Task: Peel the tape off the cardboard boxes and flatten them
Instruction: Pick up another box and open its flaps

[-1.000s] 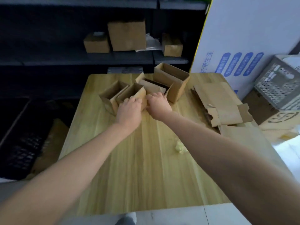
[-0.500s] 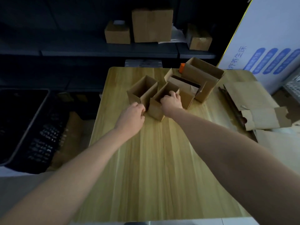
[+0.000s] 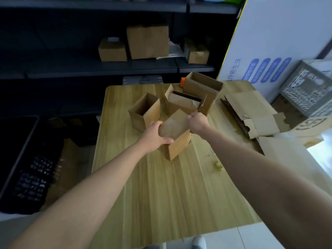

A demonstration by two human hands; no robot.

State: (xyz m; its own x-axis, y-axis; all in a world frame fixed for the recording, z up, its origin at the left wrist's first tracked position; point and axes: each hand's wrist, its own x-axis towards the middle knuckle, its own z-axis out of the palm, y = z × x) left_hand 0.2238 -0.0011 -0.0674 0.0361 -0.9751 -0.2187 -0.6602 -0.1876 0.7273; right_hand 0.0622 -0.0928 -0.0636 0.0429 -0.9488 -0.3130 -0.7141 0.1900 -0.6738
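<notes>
Left hand [image 3: 154,138] and right hand [image 3: 197,122] gripping small cardboard box [image 3: 177,127], white carton [image 3: 287,36] printed 养生床 in blue

- The scene is dim overall, with a murky yellow-green cast on the bench [image 3: 161,194].
- Light comes from the right. The white board [image 3: 287,33] in the upper right is the brightest surface, and a patch of floor [image 3: 321,142] at the right edge glares almost to white.
- The shelves [image 3: 89,69] across the upper left and the bin [image 3: 27,168] at lower left sink nearly to black.
- The box [image 3: 176,126] at centre is soft with blur, its edges smeared.
- Wide-angle stretch swells the forearms [image 3: 80,203] at the bottom corners, and straight lines lean near the edges.
</notes>
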